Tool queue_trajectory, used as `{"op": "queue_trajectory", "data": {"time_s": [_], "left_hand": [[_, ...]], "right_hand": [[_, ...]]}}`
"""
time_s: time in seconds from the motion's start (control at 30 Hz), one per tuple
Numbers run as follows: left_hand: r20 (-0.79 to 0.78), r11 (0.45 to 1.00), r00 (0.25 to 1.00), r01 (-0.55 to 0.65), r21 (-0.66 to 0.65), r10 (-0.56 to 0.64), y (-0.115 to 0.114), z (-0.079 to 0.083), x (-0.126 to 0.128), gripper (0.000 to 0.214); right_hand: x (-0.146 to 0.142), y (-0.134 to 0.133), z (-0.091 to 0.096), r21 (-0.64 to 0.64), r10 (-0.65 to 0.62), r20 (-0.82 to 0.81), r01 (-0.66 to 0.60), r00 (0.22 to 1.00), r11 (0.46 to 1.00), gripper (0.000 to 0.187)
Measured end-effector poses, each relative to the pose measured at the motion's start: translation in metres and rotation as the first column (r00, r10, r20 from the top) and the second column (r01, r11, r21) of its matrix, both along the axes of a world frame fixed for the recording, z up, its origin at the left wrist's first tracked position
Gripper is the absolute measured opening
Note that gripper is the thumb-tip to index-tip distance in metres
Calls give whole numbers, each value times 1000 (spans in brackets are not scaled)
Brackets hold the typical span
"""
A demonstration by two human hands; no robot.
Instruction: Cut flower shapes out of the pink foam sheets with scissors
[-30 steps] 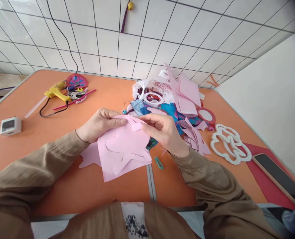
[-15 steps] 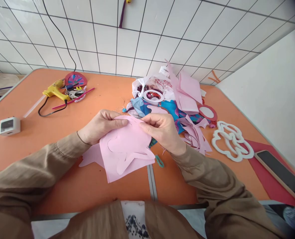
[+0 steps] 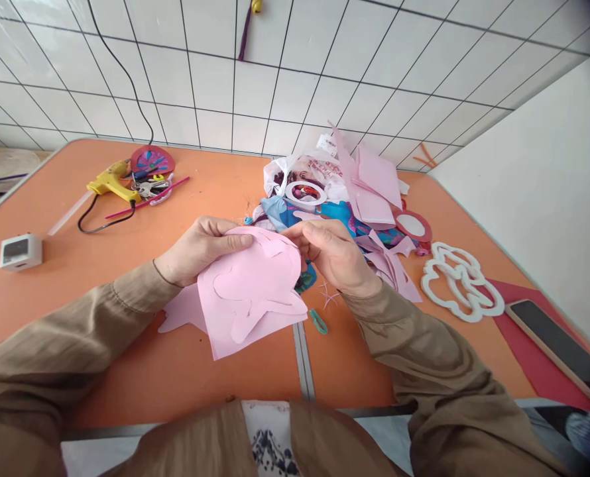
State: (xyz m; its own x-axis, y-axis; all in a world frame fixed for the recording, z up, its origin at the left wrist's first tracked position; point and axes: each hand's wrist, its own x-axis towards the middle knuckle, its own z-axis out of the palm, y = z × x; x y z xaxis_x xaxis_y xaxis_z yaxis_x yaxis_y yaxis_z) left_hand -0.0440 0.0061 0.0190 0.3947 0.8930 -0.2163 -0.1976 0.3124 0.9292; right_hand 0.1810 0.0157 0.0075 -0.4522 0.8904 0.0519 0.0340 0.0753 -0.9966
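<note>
My left hand (image 3: 198, 248) pinches the top left edge of a pink foam sheet (image 3: 248, 291) with curved cut lines in it. At the sheet's top right edge my right hand (image 3: 335, 255) is closed on it, fingers curled over the rim. The sheet is held just above the orange table (image 3: 126, 265), with another pink piece (image 3: 180, 315) lying under it. A small teal clip (image 3: 317, 321) lies on the table below my right wrist.
A pile of pink and blue scraps with a plastic bag (image 3: 335, 199) lies behind my hands. A white flower-shaped foam outline (image 3: 459, 278) and a phone (image 3: 558, 344) on red paper sit right. A yellow glue gun (image 3: 109, 185), keys and a small white box (image 3: 20, 250) are left.
My right hand has shifted slightly up and back along the sheet's top edge, curling its fingers more. The sheet has tilted a little. My left hand has stayed in place.
</note>
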Motion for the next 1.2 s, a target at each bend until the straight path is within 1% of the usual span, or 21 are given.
{"op": "queue_trajectory", "data": {"time_s": [0.07,0.2,0.33,0.47,0.6,0.73,0.83,1.0,1.07,1.2], "left_hand": [[0,1000,1000,-2,14,2,0,0,0,18],[-14,1000,1000,4,30,-4,-1,-1,-1,17],[-13,999,1000,23,50,-22,-1,-3,0,17],[7,998,1000,18,53,-19,-2,-4,1,16],[18,999,1000,14,41,-15,-2,-5,2,17],[-12,1000,1000,20,24,-19,-2,-6,2,19],[-16,998,998,57,10,-57,0,-8,0,21],[75,986,983,166,18,-167,5,-8,-5,30],[83,983,979,183,11,-184,7,-8,-6,31],[66,983,982,180,-29,-178,6,-8,-4,29]], "right_hand": [[1,0,1,11,4,-6,-4,1000,1000,37],[-4,-6,3,62,-33,72,29,997,998,29],[-13,-11,3,72,-70,113,62,991,995,19],[-17,-12,2,67,-122,123,115,985,991,21],[-18,-13,3,34,-139,108,136,984,990,20],[-19,-13,4,18,-137,98,136,986,991,21],[-18,-12,3,21,-134,99,133,986,991,22],[-17,-10,-1,17,-158,89,157,983,987,24],[-16,-10,-1,2,-158,80,158,984,987,24],[-18,-10,-1,4,-143,84,143,986,990,22]]}}
